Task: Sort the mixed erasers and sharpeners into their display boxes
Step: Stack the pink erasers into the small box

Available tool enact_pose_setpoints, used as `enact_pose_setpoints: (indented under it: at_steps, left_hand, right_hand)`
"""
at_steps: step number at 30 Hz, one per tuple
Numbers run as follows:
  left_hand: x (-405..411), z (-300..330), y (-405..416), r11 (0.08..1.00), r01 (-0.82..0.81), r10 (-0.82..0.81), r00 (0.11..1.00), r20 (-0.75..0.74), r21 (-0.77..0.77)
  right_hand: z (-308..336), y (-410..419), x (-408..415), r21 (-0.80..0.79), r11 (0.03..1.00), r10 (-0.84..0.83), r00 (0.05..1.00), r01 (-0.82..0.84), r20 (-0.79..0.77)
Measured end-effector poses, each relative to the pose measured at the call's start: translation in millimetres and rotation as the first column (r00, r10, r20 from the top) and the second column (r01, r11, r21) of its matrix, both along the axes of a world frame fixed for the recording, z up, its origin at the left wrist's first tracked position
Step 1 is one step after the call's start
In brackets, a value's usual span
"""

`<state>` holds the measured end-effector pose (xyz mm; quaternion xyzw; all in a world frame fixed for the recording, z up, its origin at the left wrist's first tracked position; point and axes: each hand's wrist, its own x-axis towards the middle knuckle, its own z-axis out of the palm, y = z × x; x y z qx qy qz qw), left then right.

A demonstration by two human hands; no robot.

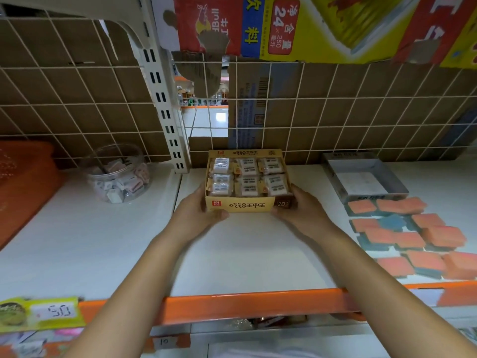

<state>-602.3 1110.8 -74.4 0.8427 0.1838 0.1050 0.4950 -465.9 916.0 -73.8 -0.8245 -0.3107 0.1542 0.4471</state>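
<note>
Left grip (200, 211), right grip (300, 206) clasp yellow display box (240, 204) packed with wrapped erasers (249, 177).

A white shelf board (245, 254) runs the width of the view, edged in front by an orange rail (258, 303) that carries a yellow-green price label (41, 312) at the left. Behind the shelf stands a white wire grid (335, 112) backed with brown cardboard (64, 99), and a cream slotted upright (165, 112) rises between two bays. Printed red, yellow and blue carton panels (296, 27) hang across the top. A gap in the cardboard (206, 109) opens onto a bright, glossy floor and distant shelving beyond. Below the rail, a lower shelf level shows blurred goods. The light is even and indoor.
</note>
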Motion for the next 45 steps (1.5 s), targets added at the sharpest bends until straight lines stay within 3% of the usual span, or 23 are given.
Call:
enact_pose_setpoints:
  at_steps: [4, 15, 23, 29, 34, 45]
  left_hand:
    - [-1.3, -4.5, 0.3, 0.986, -0.102, 0.096, 0.994, 0.053, 0.129]
    - [-25.3, -5.8, 28.8, 0.965, -0.175, 0.174, 0.984, 0.024, 0.197]
    - [-20.3, -5.0, 30.3, 0.966, -0.140, 0.148, 0.989, -0.020, 0.215]
    - [-19.4, 17.6, 15.4, 0.866, -0.131, 0.134, 0.991, 0.029, 0.482]
    - [-10.9, 32.4, -28.6, 0.773, -0.015, 0.040, 0.999, -0.025, 0.634]
    - [47.4, 30.8, -143.0, 0.822, 0.056, -0.095, 0.995, 0.040, 0.567]
  right_hand:
    - [-1.2, 4.3, -4.9, -0.025, 1.000, -0.003, 0.996, 0.005, 0.086]
    - [4.0, 39.9, -21.5, -0.062, 0.994, 0.100, 0.987, -0.093, 0.123]
    - [6.0, 43.1, -18.2, -0.221, 0.972, 0.101, 0.991, -0.078, 0.092]
    - [13.7, 34.1, -30.9, -0.316, 0.949, 0.090, 0.945, 0.015, 0.316]
    - [27.8, 10.9, -41.3, -0.440, 0.896, 0.147, 0.892, 0.063, 0.428]
    - [48.7, -111.8, 8.2, -0.245, 0.959, -0.004, 0.867, 0.145, 0.499]
